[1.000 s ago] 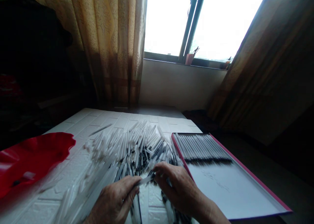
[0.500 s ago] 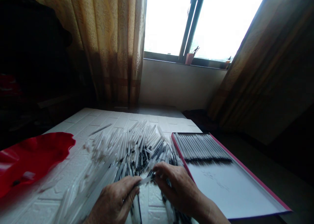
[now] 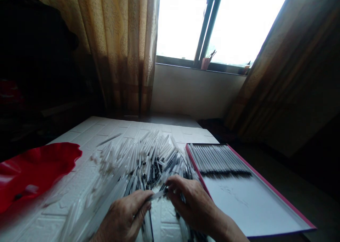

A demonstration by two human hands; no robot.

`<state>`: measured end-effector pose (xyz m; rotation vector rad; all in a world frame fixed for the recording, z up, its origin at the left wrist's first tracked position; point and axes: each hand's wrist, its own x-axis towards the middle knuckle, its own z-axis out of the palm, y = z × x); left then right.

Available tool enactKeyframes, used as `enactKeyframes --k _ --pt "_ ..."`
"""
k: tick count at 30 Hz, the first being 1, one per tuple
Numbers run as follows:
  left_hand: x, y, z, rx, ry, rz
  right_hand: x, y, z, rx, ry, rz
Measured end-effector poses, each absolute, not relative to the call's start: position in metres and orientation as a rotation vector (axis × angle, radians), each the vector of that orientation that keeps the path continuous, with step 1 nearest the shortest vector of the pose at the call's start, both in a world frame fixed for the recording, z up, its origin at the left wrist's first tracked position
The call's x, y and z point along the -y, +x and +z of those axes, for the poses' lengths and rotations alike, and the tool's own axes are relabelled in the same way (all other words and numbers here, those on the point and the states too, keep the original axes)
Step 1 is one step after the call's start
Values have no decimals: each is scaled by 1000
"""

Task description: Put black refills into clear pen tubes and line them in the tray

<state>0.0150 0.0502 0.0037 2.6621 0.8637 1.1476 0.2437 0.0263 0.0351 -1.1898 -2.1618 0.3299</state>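
Note:
My left hand (image 3: 126, 215) pinches a pen with a translucent whitish barrel (image 3: 158, 195) between thumb and forefinger. At the barrel's dark far end, my right hand (image 3: 190, 201) has its fingers closed around the tip; the small black part there is mostly hidden by them. Beyond both hands spreads a loose pile of clear pen barrels (image 3: 135, 151), with black caps and dark refills (image 3: 155, 169) mixed in. To the right of my right hand lies a shallow box with a red rim (image 3: 276, 196), where a row of black-ended pens (image 3: 220, 159) lies side by side.
A red wavy-edged tray (image 3: 50, 160) stands on the left, with small pieces inside. The white brick-patterned tabletop (image 3: 87, 128) extends toward a wall. Behind are a patterned curtain (image 3: 117, 51) and a window, with a pinkish cup (image 3: 205, 63) on its sill.

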Motion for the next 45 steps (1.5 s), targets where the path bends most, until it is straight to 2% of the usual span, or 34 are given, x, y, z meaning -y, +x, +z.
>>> enactKeyframes --k 13,24,45 --pt "-47 17 7 -888 2590 1144 -28 244 36 2175 -1218 339" --pt "-49 12 10 -1004 2494 873 -32 255 37 2094 -1257 407" --pt "-48 13 7 -1012 2507 910 -30 255 42 2119 -1301 413"
